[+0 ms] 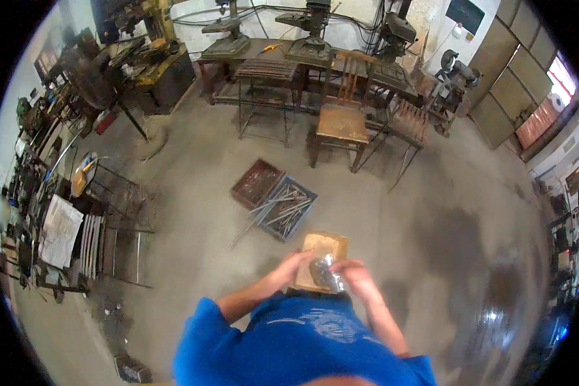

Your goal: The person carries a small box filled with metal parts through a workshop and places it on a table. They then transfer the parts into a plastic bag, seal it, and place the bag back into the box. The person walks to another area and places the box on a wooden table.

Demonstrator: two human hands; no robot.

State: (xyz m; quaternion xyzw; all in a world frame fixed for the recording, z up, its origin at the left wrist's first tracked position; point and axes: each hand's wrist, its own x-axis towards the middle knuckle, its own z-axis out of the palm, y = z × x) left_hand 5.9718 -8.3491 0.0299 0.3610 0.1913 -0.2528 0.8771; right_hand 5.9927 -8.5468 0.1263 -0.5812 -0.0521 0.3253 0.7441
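Note:
In front of my waist is a brown cardboard box, pale tan on its upper face. Over it lies a clear, shiny plastic bag with dark grey contents too small to make out. My right hand is closed on the bag's right side, fingers pinched at its upper edge. On the box's left side my left hand is closed, its fingertips near the bag; the underside of its grip is hidden. Whether the box rests on anything below is hidden.
Beyond the box, a blue crate of metal rods and a rusty reddish tray sit on the floor. A wooden chair and metal stands front a bench with drill presses. At left stands a rack with papers.

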